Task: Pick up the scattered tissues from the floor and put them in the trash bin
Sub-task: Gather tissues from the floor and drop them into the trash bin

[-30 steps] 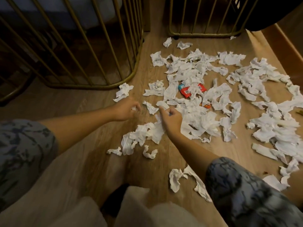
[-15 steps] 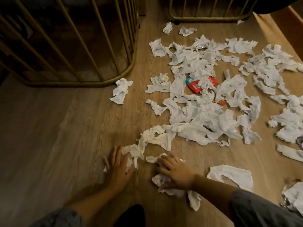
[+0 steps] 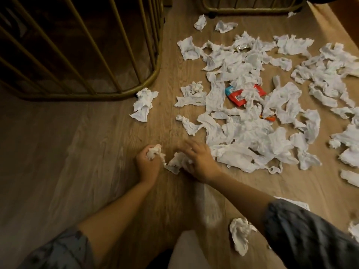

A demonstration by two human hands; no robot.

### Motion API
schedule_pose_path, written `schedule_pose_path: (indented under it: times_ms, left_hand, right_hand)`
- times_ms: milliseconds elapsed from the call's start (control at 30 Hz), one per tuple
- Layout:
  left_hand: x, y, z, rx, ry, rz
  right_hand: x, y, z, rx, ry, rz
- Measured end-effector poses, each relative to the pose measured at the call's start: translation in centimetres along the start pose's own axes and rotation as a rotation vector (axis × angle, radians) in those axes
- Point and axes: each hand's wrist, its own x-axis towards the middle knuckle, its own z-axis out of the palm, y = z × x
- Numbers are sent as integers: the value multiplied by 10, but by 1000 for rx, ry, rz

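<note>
Head view: the left hand [image 3: 146, 164], low centre, has its fingers curled tight around a tissue wad [image 3: 154, 151], likely bunching it to carry more. Just beside it, the right hand [image 3: 200, 162] spreads loosely over another tissue [image 3: 177, 162] on the floor [image 3: 77, 152]. Scattered tissues [image 3: 252, 133] fill the right side. No trash bin shows, so its contents cannot be told.
</note>
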Motion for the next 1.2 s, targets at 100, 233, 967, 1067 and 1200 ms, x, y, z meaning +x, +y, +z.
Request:
schedule_pose_path:
  times_ms: [100, 233, 967, 1067, 1200]
  left_hand:
    - [12, 7, 10, -39, -14, -23]
    - [21, -1, 11, -37, -49, -145]
    - [-139, 258, 193, -49, -965, 436]
    - [-180, 286, 206, -15, -1049, 437]
    - [-228, 308, 229, -8, -1207, 365]
  right_hand:
    - [-10, -9, 24, -156, -148, -24]
    - [-41, -15, 44, -157, -150, -108]
    - [-202, 40, -282, 150, 1163, 459]
    - [-239, 46, -306, 320, 1330, 548]
    - [-284, 44, -350, 436, 1541, 574]
